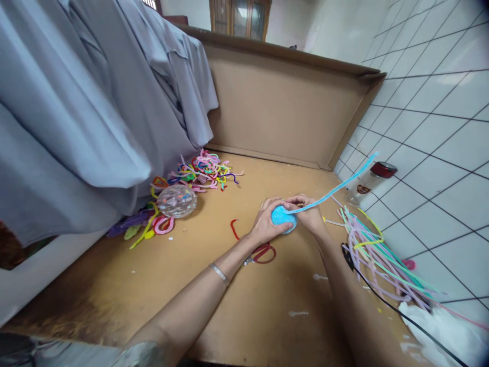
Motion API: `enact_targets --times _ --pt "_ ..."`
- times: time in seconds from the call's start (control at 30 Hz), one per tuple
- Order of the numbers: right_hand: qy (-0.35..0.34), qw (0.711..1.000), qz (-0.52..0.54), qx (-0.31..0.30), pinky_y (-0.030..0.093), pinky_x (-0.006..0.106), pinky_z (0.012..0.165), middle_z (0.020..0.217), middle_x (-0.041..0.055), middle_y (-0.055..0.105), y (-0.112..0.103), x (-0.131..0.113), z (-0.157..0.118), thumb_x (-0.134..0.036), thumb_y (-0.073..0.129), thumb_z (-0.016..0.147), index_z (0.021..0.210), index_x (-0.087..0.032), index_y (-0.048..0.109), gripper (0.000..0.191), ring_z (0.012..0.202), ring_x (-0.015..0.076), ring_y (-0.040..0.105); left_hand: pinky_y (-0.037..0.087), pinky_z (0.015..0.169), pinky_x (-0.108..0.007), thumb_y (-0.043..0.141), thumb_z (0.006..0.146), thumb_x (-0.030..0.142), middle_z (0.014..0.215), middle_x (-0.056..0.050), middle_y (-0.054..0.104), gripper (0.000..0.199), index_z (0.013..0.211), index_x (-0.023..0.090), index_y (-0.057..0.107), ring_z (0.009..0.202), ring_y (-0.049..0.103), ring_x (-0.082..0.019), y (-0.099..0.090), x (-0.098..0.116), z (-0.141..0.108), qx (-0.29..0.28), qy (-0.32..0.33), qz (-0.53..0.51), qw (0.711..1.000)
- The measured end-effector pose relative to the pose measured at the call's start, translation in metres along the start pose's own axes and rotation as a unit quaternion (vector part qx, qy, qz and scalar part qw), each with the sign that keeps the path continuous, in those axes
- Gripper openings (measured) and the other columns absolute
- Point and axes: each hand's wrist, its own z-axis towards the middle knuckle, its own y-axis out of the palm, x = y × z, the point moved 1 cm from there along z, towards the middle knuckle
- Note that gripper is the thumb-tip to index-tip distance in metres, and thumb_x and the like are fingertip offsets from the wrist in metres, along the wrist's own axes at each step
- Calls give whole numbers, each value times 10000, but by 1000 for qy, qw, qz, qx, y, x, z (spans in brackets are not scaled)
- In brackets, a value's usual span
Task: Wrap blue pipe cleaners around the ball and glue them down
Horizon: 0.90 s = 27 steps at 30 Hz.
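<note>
My left hand [263, 224] is wrapped around a light blue coiled ball of pipe cleaner [281, 218], thumb across its near side. A long fuzzy blue pipe cleaner [340, 185] runs from the top of the ball up to the right, its far end free. My right hand [310, 213] pinches this strand close to the ball, with its fingertips partly hidden. Red-handled scissors [264, 253] lie on the table just below my left wrist, their blades partly covered by my forearm. A short red pipe cleaner piece [234, 229] rests left of my left hand.
Loose pipe cleaners [367, 250] spread along the right side, beside a red-lidded jar [376, 178] and white tissue [439, 326]. At the back left lie a tangled colourful pile [206, 168] and a clear textured bowl [178, 200]. A cardboard panel [282, 102] stands behind; grey cloth [95, 102] hangs left.
</note>
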Motion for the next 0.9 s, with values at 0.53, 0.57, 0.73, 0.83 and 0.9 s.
enact_targets --times 0.53,0.57,0.73,0.83,0.9 --pt "-16 995 -13 -102 508 314 708 858 62 702 -17 -9 0 -333 710 643 824 -183 704 235 771 184 637 439 1020 -440 812 598 312 1214 -72 577 553 1070 227 537 1165 547 -255 1 4 2 16 -39 -5 999" --pt "-25 992 -18 -119 508 319 723 872 65 701 -19 -10 -1 -321 722 640 835 -185 713 238 791 188 639 440 1018 -434 808 607 317 1210 -72 579 534 1064 226 545 1161 551 -250 1 4 2 15 -33 -6 999" --pt "-77 987 -26 -138 491 331 761 851 59 676 -23 -12 -2 -323 768 628 783 -198 744 200 836 204 628 445 1008 -419 781 649 334 1193 -85 594 437 1016 208 580 1172 553 -244 0 6 2 14 -20 -9 1000" --pt "-85 987 -19 -137 484 339 775 840 55 668 -20 -11 -2 -398 764 662 746 -203 748 213 830 203 622 433 1021 -427 771 656 327 1199 -92 595 400 991 199 593 1204 539 -248 -1 7 2 13 -8 -14 1000" --pt "-91 986 -23 -136 477 340 781 842 57 667 -18 -10 -2 -442 746 690 729 -205 749 241 836 203 619 433 1022 -428 773 651 316 1205 -92 593 399 990 200 598 1203 542 -246 -1 8 2 12 -7 -19 1000"
